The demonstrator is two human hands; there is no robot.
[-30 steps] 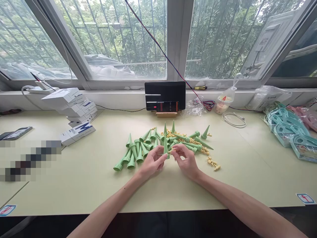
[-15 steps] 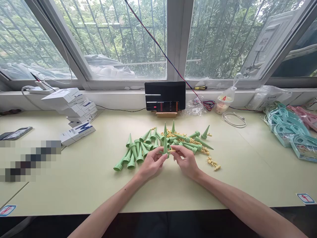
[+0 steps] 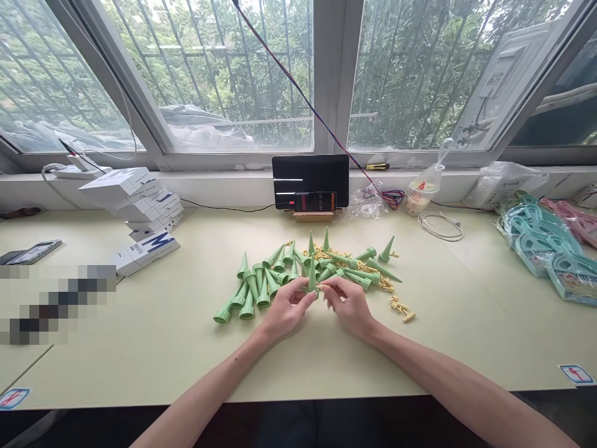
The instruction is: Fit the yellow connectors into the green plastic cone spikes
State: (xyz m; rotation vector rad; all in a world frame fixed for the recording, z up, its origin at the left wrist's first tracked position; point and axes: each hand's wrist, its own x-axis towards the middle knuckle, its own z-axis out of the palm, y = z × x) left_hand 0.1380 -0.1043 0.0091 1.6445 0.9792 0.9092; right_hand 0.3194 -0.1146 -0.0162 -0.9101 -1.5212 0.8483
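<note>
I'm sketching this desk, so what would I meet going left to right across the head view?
Phone, white boxes, left hand, held green cone, right hand, separate yellow pegs, coiled white cable, teal plastic pieces.

Base of the green cone (image 3: 312,272) partly behind the left hand (image 3: 286,308), tiny yellow peg (image 3: 320,286) apparently half-hidden by the right hand (image 3: 351,305).

Bare left forearm (image 3: 219,376) and right forearm (image 3: 433,364) slanting inward from below; left hand (image 3: 286,309) curled, thumb (image 3: 306,301) angled inward; right hand (image 3: 351,306) just beside, fingertips (image 3: 330,282) pinched together
</note>
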